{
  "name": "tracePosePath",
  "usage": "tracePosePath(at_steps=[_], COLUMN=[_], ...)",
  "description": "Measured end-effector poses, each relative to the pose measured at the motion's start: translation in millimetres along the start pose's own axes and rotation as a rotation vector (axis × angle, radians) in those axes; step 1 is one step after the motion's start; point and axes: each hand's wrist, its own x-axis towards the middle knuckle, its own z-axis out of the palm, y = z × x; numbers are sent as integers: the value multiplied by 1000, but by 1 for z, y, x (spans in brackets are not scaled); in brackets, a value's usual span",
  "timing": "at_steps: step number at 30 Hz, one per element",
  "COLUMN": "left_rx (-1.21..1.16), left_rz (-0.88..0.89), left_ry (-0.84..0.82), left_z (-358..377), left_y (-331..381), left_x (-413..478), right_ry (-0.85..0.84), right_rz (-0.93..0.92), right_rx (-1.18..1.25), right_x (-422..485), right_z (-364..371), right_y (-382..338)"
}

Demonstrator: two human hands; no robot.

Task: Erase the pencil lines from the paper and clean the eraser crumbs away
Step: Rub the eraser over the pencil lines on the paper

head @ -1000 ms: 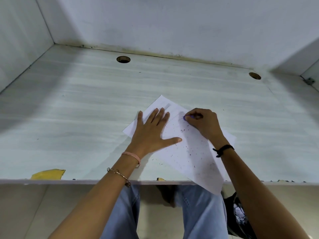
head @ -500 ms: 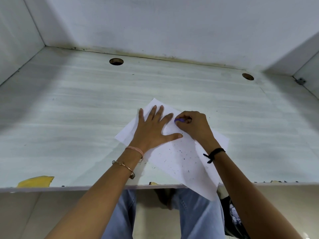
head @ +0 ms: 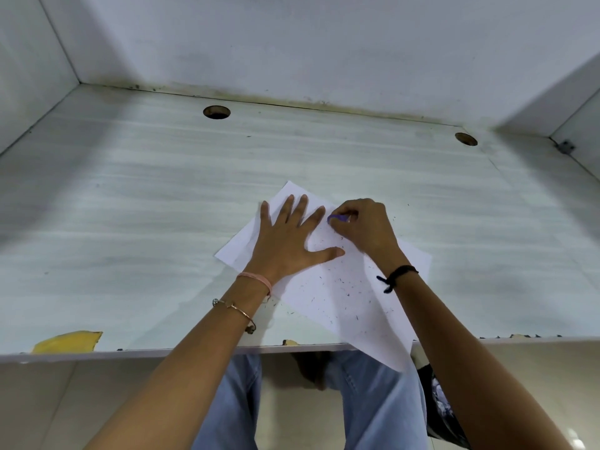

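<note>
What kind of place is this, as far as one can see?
Probably a study carrel or office cubicle: a pale desk enclosed by white panels on three sides, round cable holes at its back, and the right hand holding an eraser on paper.

So the paper [head: 350,297] is lying on the bench [head: 130,222], corner hanging off the front edge. Left hand [head: 285,241] is resting on it, right hand [head: 367,228] beside it holding the eraser [head: 336,218], crumbs [head: 341,280] lying in front.

White paper [head: 350,297] speckled with dark crumbs [head: 341,280] (purple eraser [head: 337,217]), pale streaked desk [head: 162,196].
</note>
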Motion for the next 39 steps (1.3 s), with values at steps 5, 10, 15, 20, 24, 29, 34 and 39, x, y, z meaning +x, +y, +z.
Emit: tracePosePath(at_steps=[5,10,15,20,24,29,34,39], left_rx=[54,0,16,51,6,53,-7,11], left_rz=[19,-1,1,8,0,7,-1,-6], left_ry=[-8,7,10,7,13,7,11,5], left_z=[2,0,0,0,0,0,-1,-2], left_y=[-3,0,0,0,0,0,0,1], left_x=[2,1,0,2,0,1,-1,-1], right_ry=[-244,-51,-127,-244,-115,-339,-174,-205], right_rz=[-78,-16,-25,-56,17,-42,10,9], right_rx=[-9,10,6,11,-2,-8,-38,-25], right_x=[-15,-2,-4,-7,4,-5,7,7], right_z=[4,-2,-5,-3,-9,-10,-13,-13], right_y=[-11,-1,2,-2,4,-2,1,4])
